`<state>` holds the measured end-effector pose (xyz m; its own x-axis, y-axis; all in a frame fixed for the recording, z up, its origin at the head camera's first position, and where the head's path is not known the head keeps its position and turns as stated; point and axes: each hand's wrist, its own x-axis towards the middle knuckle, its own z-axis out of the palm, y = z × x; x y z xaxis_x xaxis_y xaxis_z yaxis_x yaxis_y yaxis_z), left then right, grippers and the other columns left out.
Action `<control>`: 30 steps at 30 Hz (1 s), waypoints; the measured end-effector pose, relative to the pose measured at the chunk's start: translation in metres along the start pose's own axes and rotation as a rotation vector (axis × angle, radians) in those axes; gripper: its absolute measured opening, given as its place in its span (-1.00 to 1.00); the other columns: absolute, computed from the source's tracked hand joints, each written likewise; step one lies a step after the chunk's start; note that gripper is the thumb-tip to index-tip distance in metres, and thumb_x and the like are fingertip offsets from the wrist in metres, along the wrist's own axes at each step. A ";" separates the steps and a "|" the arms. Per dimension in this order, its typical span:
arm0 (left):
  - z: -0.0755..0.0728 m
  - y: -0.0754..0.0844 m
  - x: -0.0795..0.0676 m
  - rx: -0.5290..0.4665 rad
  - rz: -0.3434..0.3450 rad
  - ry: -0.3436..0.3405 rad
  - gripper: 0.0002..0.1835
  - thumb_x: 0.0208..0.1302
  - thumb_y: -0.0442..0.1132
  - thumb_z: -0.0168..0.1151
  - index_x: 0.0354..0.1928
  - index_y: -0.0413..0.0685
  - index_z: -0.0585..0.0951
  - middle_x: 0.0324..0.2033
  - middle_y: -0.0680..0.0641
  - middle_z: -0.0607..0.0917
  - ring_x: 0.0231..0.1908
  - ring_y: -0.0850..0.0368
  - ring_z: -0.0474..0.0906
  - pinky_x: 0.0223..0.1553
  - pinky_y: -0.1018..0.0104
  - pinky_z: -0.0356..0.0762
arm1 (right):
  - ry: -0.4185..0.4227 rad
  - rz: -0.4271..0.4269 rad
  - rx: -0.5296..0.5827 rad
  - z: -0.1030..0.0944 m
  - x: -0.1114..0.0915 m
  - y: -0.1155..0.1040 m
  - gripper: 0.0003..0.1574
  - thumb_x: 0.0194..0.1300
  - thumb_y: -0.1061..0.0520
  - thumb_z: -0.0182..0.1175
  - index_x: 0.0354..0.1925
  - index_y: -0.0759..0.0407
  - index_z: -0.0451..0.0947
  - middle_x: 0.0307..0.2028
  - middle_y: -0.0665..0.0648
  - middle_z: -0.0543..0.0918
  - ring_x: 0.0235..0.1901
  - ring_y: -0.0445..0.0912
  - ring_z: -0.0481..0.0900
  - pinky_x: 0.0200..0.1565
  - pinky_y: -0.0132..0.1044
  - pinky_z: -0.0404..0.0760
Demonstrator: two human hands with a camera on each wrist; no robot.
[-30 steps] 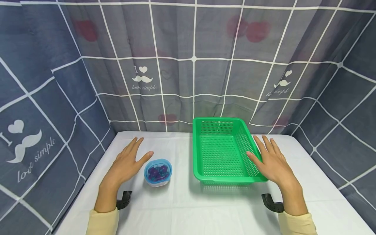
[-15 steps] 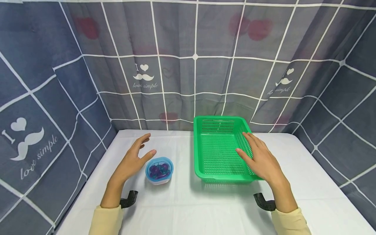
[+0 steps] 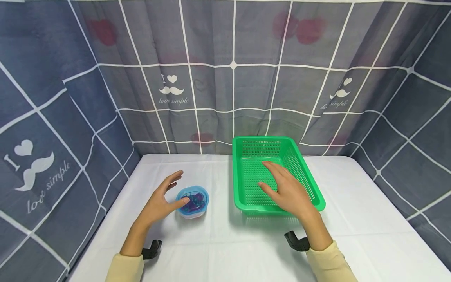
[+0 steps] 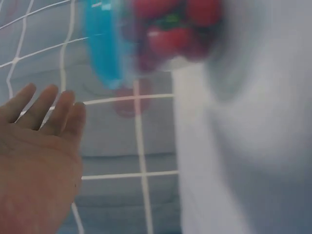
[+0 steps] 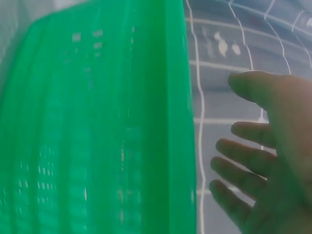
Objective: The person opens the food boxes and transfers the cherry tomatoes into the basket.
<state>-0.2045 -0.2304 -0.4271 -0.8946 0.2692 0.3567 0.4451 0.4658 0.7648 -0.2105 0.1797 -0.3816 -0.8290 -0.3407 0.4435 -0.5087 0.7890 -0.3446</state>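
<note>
A small clear tub with a blue lid (image 3: 193, 191) stands on the white table, left of centre; small round red fruits (image 4: 170, 36) show through its side in the left wrist view. My left hand (image 3: 160, 203) is just left of the tub, its thumb overlapping the lid's edge in the head view; whether it touches is unclear. In the left wrist view its fingers are spread with nothing held. Over the green plastic basket (image 3: 243, 196) hovers my right hand (image 3: 290, 192), fingers extended and holding nothing. The right wrist view shows it apart from the basket's wall.
A white cloth (image 3: 218, 250) covers the table. Dark grid-patterned curtains (image 3: 211, 90) enclose the back and both sides. Black curved mounts (image 3: 152, 249) stick out from both wrists.
My right hand has moved left from the basket's right rim to above its middle. The left hand has come slightly right, closer to the tub. Tub and basket stay put.
</note>
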 end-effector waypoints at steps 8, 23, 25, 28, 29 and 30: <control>0.014 -0.025 -0.006 -0.003 -0.008 -0.063 0.10 0.13 -0.05 0.60 0.62 0.13 0.12 0.56 -0.13 0.24 0.52 -0.20 0.18 0.46 -0.23 0.15 | -0.008 -0.111 0.044 0.026 0.012 -0.031 -0.22 0.40 -0.13 0.34 0.46 0.05 0.40 0.37 0.11 0.53 0.39 0.06 0.46 0.30 0.08 0.50; 0.014 -0.037 -0.011 -0.038 -0.111 -0.183 0.27 -0.06 -0.01 0.70 0.61 0.36 0.03 0.55 -0.22 0.18 0.44 -0.40 0.25 0.31 -0.44 0.27 | -0.139 -0.305 0.041 0.078 0.027 -0.088 -0.38 0.33 -0.05 0.44 0.30 0.02 0.58 0.20 0.01 0.68 0.22 -0.08 0.63 0.20 -0.16 0.62; 0.015 -0.039 -0.012 -0.046 -0.115 -0.191 0.29 -0.06 -0.01 0.70 0.62 0.34 0.02 0.57 -0.18 0.15 0.46 -0.40 0.23 0.32 -0.43 0.26 | -0.160 -0.337 0.027 0.086 0.027 -0.094 -0.40 0.31 -0.02 0.45 0.27 0.03 0.60 0.17 0.00 0.70 0.20 -0.10 0.64 0.18 -0.19 0.63; 0.015 -0.042 -0.013 -0.055 -0.116 -0.202 0.31 -0.04 0.00 0.70 0.64 0.30 -0.02 0.60 -0.14 0.10 0.48 -0.38 0.19 0.34 -0.43 0.22 | -0.187 -0.380 -0.011 0.095 0.027 -0.101 -0.44 0.30 0.00 0.46 0.23 0.05 0.63 0.14 -0.01 0.72 0.17 -0.12 0.66 0.15 -0.24 0.63; 0.015 -0.043 -0.013 -0.056 -0.118 -0.204 0.31 -0.04 0.00 0.69 0.64 0.28 -0.03 0.61 -0.13 0.09 0.49 -0.38 0.17 0.35 -0.43 0.21 | -0.192 -0.391 -0.033 0.098 0.026 -0.103 -0.45 0.30 0.00 0.47 0.22 0.04 0.64 0.13 -0.02 0.72 0.16 -0.13 0.66 0.15 -0.27 0.63; 0.015 -0.044 -0.014 -0.058 -0.122 -0.207 0.32 -0.03 0.00 0.69 0.64 0.27 -0.04 0.61 -0.13 0.09 0.50 -0.37 0.16 0.36 -0.43 0.20 | -0.194 -0.401 -0.054 0.100 0.026 -0.105 -0.46 0.29 0.01 0.47 0.21 0.04 0.65 0.12 -0.03 0.73 0.15 -0.14 0.67 0.14 -0.28 0.64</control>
<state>-0.2112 -0.2416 -0.4735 -0.9116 0.3838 0.1471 0.3263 0.4581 0.8269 -0.2019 0.0367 -0.4167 -0.5997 -0.7105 0.3683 -0.7900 0.5988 -0.1313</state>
